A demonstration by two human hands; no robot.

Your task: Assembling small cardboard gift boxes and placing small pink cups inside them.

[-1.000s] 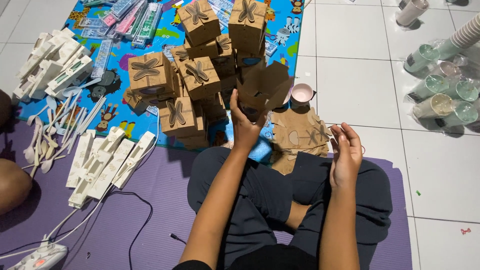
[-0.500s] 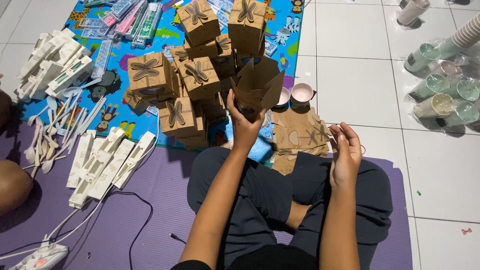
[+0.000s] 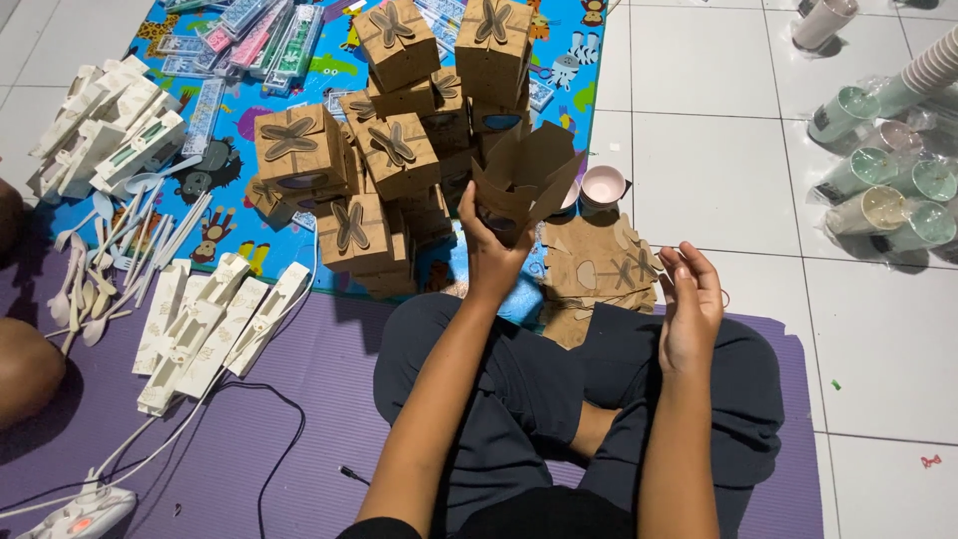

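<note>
above the crossed legs, at about 12 o'clock from the lap, the left hand (image 3: 491,250) is clamped on a half-folded brown cardboard box (image 3: 526,178), its flaps standing open and upward. the right hand (image 3: 689,299) hovers at 3 o'clock from it, well apart, fingers loosely curled — whether it pinches anything i cannot tell. between the hands lies a stack of flat box blanks (image 3: 597,271). at 10 o'clock from the held box stands a pile of finished boxes (image 3: 399,150) on a colourful play mat (image 3: 225,215).

White tile floor (image 3: 718,180): purple mat (image 3: 299,399), blue playmat (image 3: 239,220), wrapped cups (image 3: 878,170).
</note>
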